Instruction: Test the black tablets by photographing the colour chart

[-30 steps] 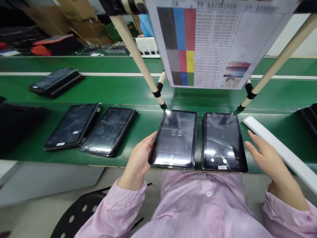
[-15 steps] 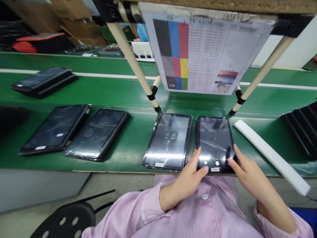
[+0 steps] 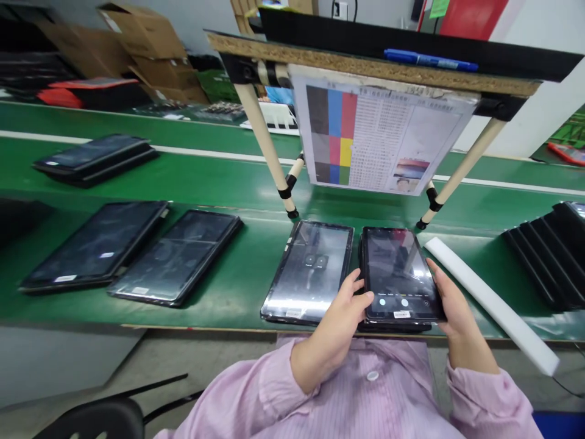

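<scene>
A black tablet (image 3: 400,268) lies at the front edge of the bench, its screen lit with a row of icons along the bottom. It is tilted slightly, and the dark edge of another tablet (image 3: 395,327) shows under it. My left hand (image 3: 340,311) grips its left side, thumb on the front and fingers along the edge. Around the right edge closes my right hand (image 3: 457,302), its fingertips partly hidden behind the tablet. Just left of my left hand lies a second lit tablet (image 3: 311,268) with two small icons mid-screen.
Two stacks of tablets, a left stack (image 3: 95,244) and a nearer stack (image 3: 178,256), lie on the green bench (image 3: 219,189). A white bar (image 3: 493,305) and leaning black tablets (image 3: 548,256) are at right. A stand with a printed chart (image 3: 384,128) rises behind.
My right hand has gone from touching the screen to gripping the tablet's right edge, and that side has come up a little. The view has tipped upward, showing the stand's top and a blue pen.
</scene>
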Available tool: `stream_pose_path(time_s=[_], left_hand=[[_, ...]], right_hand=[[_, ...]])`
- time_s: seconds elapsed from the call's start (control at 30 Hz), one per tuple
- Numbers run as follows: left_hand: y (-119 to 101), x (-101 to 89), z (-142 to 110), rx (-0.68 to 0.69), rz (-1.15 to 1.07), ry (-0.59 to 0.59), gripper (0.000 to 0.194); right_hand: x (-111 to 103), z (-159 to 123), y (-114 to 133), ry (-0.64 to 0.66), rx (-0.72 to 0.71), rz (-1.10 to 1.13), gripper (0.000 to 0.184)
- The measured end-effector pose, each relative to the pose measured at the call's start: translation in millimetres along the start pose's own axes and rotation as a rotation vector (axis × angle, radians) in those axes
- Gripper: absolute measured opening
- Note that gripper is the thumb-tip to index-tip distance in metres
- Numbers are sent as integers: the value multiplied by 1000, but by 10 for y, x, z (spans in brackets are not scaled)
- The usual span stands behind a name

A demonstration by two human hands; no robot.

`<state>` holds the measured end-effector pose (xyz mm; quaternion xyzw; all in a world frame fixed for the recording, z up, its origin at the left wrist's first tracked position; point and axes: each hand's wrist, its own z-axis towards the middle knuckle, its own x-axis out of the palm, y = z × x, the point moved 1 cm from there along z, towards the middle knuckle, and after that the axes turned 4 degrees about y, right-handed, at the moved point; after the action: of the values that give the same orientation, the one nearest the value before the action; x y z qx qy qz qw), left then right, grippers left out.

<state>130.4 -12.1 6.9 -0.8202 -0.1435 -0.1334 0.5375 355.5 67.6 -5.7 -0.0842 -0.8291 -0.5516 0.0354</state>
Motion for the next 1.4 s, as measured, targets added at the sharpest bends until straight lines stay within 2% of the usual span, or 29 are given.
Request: stream_pose_path(time_s=[0.07,0.17,0.23,0.3,0.4,0.53,0.67,0.83,1.17,1.4], left_hand=[[22,-25,22,98,100,-61,81],[11,-140,-9,354,246,-128,85],[-46,-240,-51,510,308,-188,87],[-130,-333,-93,653,395,-241,89],[-224,-433,-137,817,544,-328,96],[-223,-485,-151,918,678,-476,108],[-209,-490,-119,972,744,-561,115],[-220,-524,-66,987,731,-560,121],[-236,-496,-88,936,722,-535,127],[-253,-482,-83,954,798,-600,128]], right_hand=[[67,-79,-93,-33,-102,-36,90],[225,-259,-167,18,-422,-109,93],[385,-353,-169,91,-658,-87,88],[568,-376,-136,169,-768,2,78],[828,-273,-24,267,-666,146,64],[1059,-85,164,367,-485,221,67],[1153,-12,215,414,-451,273,63],[1154,1,112,478,-291,277,74],[1141,-37,251,426,-372,-14,91],[1200,-88,275,412,-420,-10,89]])
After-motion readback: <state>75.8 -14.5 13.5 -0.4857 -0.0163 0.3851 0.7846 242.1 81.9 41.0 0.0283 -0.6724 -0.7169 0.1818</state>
